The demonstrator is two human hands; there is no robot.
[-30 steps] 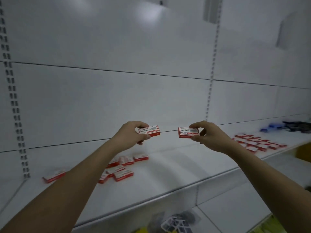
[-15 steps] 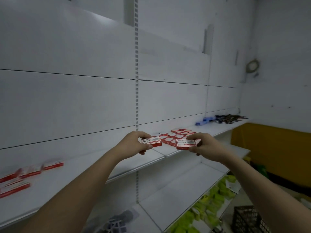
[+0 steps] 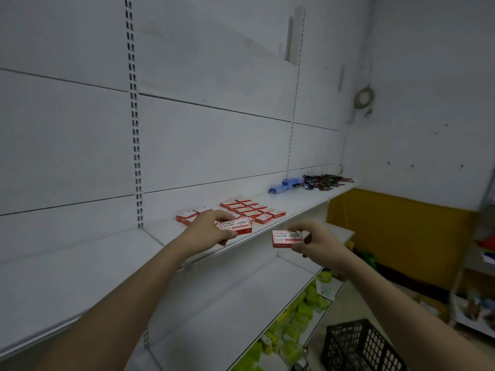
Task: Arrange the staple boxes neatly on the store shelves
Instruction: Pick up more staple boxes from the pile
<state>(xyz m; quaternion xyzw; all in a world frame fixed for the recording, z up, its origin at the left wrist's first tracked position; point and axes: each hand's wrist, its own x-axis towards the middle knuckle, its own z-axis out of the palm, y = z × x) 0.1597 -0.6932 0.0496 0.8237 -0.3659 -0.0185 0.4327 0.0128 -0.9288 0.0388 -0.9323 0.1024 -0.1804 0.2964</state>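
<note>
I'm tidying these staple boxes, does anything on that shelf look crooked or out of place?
Yes. The boxes at the left end of the group lie loose and angled, unlike the neat rows beside them. The left hand and right hand each hold one unplaced box.

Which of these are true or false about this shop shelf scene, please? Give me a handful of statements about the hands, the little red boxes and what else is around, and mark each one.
1. Each hand holds one red staple box. True: the left hand grips one box and the right hand pinches another.
2. The shelf ahead has no boxes on it yet. False: a group of red boxes already lies on it in rows.
3. Blue items sit farther along the same shelf. True.
4. The black crate stands on the top shelf. False: it is down low, at floor level to the right.
5. The shelf below holds green packets. True.
</note>
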